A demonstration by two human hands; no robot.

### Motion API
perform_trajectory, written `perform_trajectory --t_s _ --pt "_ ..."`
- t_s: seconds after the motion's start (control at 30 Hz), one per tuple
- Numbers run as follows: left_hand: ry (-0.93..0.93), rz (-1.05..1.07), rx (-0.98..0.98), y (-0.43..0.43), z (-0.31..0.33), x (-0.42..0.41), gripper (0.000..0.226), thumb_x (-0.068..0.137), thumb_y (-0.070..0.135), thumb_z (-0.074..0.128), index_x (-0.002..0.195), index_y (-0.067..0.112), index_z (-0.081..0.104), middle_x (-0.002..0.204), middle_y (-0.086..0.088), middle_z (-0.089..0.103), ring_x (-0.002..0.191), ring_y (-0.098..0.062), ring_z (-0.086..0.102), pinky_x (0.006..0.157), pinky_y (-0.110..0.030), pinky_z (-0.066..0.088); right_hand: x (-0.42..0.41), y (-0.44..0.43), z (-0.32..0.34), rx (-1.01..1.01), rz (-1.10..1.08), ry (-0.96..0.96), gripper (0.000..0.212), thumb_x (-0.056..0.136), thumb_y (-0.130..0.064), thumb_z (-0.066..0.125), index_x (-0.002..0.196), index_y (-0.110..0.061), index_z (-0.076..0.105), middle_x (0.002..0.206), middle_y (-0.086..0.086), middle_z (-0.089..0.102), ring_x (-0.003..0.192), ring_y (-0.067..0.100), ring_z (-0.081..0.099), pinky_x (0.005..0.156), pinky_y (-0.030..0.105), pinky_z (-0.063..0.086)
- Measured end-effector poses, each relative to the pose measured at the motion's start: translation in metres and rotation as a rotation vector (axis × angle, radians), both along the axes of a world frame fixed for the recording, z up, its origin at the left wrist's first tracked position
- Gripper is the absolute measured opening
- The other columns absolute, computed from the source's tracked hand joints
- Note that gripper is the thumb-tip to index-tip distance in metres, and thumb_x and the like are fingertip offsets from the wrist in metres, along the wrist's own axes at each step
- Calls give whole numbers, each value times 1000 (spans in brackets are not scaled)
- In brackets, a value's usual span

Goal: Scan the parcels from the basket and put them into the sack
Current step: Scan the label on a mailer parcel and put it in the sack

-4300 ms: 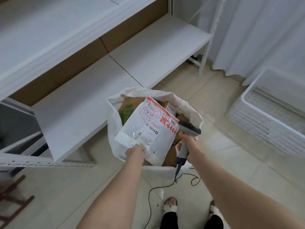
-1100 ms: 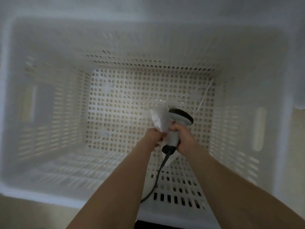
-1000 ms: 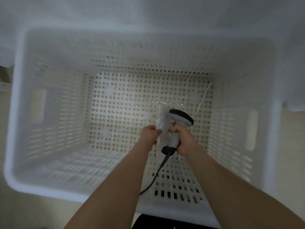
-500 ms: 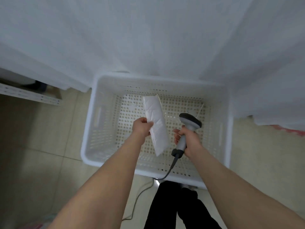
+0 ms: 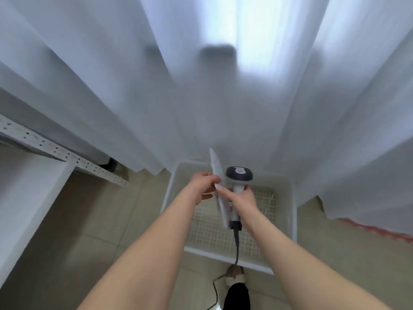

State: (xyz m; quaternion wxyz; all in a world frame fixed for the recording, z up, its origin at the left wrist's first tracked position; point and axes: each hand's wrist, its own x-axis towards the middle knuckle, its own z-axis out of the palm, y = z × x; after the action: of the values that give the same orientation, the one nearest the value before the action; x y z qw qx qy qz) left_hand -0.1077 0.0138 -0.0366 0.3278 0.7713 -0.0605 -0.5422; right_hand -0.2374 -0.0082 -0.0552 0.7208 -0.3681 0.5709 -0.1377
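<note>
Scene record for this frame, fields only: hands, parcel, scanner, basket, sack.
left hand: holds the parcel above the basket
right hand: grips the scanner by its handle
parcel: thin, white, edge-on, label unreadable
scanner: head up, close beside the parcel; cable hangs down
basket: white, on the floor; no other parcel visible inside
sack: not in view
background: curtain behind, shelf on the left
</note>
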Motion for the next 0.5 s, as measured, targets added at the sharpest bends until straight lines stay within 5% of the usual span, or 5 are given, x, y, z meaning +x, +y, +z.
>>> perform_trajectory --t_s 0.1,0.27,0.37,0.5 --pt "-48 -8 -30 9 54 -7 12 82 10 60 75 19 56 60 1 51 56 -14 47 76 -31 44 4 16 49 -98 38 -16 52 69 -15 87 111 -13 57 97 3 71 89 19 69 82 37 57" --pt "-38 -49 -250 52 138 -25 10 82 19 67 78 26 61 73 8 65 70 -8 61 70 -28 41 -14 46 122 -175 -44 -67 27 79 4 70 101 -6 60 79 2 65 65 13 63 55 24 51" --pt "-156 157 -392 94 173 -30 19 84 16 69 100 20 61 96 0 62 79 -11 56 69 -29 44 -37 68 169 -99 -133 -164 23 81 12 61 100 0 58 94 16 67 76 28 65 71 37 55" --pt "-86 112 -319 159 212 -36 72 74 33 78 133 11 43 123 -7 57 109 -20 55 93 -41 48 -63 96 230 -9 -135 -345 37 82 14 55 119 13 55 108 27 67 101 42 65 96 55 49"
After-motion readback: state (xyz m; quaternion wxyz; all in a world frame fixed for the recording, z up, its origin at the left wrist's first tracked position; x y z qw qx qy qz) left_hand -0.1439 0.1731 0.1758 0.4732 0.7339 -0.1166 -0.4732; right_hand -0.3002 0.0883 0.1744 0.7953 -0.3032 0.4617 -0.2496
